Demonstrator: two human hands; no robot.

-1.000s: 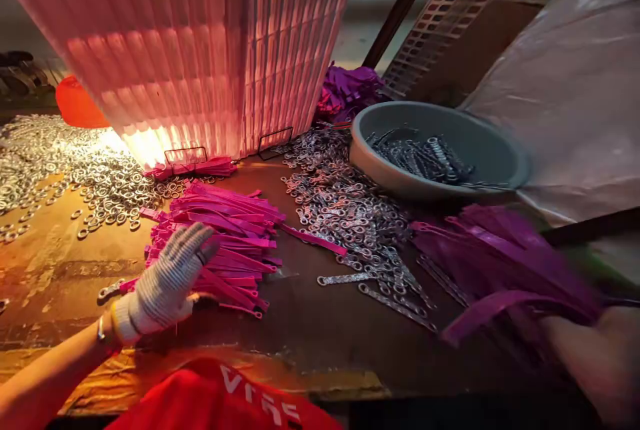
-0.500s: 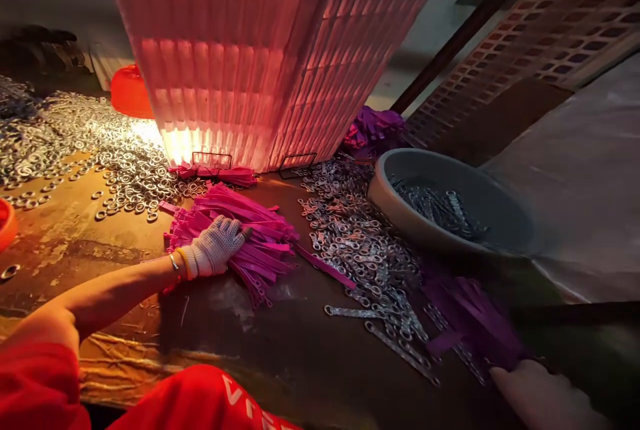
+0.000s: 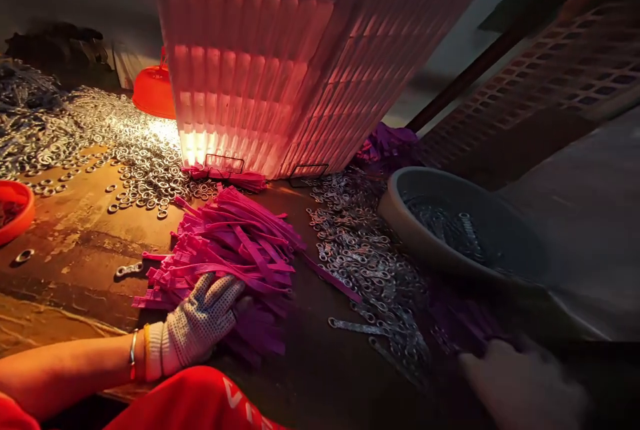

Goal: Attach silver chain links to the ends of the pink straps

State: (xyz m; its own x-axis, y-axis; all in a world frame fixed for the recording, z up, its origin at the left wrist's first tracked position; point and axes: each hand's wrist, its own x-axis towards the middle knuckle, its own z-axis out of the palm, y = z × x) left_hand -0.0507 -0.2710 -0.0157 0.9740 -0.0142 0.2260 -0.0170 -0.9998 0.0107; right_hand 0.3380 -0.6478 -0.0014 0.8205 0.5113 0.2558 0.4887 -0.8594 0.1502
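A pile of magenta flat strips (image 3: 225, 230), some with small loops at their ends, lies on the table in front of me. My left hand (image 3: 203, 320), in a white dotted glove, presses on the pile's near edge, its fingers curled over some strips. At the lower right my right hand (image 3: 520, 377) is smeared by motion. It grips the end of a bunch of purple strips (image 3: 465, 317), which is dark and blurred. Between the two hands lies a heap of silver metal links with looped ends (image 3: 370, 263).
Silver rings (image 3: 145, 170) cover the back left under a red lamp (image 3: 153, 91). A tall translucent ribbed panel (image 3: 250, 70) stands at the back. A grey basin (image 3: 400, 217) holds metal pieces on the right. An orange bowl (image 3: 25, 213) sits at the left edge.
My left hand has come nearer to me, and the magenta strips have spread towards me with it. My right hand has shifted left with the purple bunch. The view has also shifted slightly.
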